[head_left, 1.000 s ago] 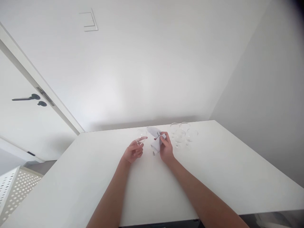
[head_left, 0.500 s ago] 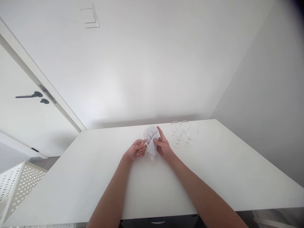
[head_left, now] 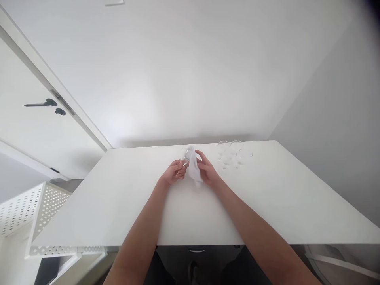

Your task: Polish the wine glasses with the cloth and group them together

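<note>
Near the far edge of the white table [head_left: 118, 202], my left hand [head_left: 175, 172] is closed around the lower part of a clear stemmed glass [head_left: 183, 155]. A white cloth [head_left: 194, 168] hangs from my right hand [head_left: 206, 169], whose fingers are curved against it. The cloth's upper part touches the right side of the glass bowl and hides some of it. Several clear stemmed glasses [head_left: 229, 157] stand together to the right of my right hand.
A white wall rises behind the table. At the left are a door with a black handle [head_left: 41, 103] and a white perforated rack [head_left: 50, 202] beside the table. A dark drawer front lies under the near edge.
The view has tilted down, showing more floor and my legs. The cloth has opened away from the glass bowl and hangs more to the right, with my right hand slightly farther from my left.
</note>
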The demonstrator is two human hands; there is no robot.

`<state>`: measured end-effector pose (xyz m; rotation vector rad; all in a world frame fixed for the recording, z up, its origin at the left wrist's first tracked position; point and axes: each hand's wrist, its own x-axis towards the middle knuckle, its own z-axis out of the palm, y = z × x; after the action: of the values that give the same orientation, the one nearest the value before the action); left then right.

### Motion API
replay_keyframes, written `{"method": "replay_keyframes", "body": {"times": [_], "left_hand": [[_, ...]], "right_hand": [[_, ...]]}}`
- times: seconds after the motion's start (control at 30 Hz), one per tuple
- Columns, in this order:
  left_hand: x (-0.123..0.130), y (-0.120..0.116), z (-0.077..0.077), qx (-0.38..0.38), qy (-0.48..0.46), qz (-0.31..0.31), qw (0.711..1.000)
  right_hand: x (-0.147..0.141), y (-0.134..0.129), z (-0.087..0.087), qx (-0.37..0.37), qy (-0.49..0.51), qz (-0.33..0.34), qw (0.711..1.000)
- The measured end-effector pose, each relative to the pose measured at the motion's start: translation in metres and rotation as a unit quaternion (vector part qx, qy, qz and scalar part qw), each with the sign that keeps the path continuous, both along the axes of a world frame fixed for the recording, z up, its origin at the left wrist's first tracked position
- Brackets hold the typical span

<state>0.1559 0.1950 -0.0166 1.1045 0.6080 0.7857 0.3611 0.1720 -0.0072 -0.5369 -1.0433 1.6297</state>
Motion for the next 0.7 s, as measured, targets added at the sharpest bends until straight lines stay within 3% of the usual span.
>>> {"method": "replay_keyframes", "body": {"times": [0.23,0.4,0.5,0.57,0.63,0.7], "left_hand": [[0.009,-0.002,-0.012,-0.006,0.076,-0.08,0.994],[0.003,-0.005,-0.012,-0.063,0.077,-0.168,0.981],[0.002,-0.004,-0.012,-0.05,0.084,-0.162,0.982],[0.005,-0.003,-0.013,-0.032,0.085,-0.108,0.99],[0.009,-0.002,-0.015,-0.03,0.093,-0.069,0.993],[0.011,-0.001,-0.016,-0.042,0.103,-0.073,0.991]], "right_hand": [[-0.01,0.003,-0.016,0.005,-0.04,-0.078,0.996],[-0.002,0.001,-0.017,0.005,-0.014,-0.06,0.998],[-0.003,-0.001,-0.014,0.04,-0.06,-0.081,0.994],[-0.007,-0.004,-0.01,0.085,-0.133,-0.159,0.975],[-0.011,-0.008,-0.005,0.148,-0.206,-0.245,0.936],[-0.013,-0.011,-0.001,0.206,-0.245,-0.293,0.901]]}}
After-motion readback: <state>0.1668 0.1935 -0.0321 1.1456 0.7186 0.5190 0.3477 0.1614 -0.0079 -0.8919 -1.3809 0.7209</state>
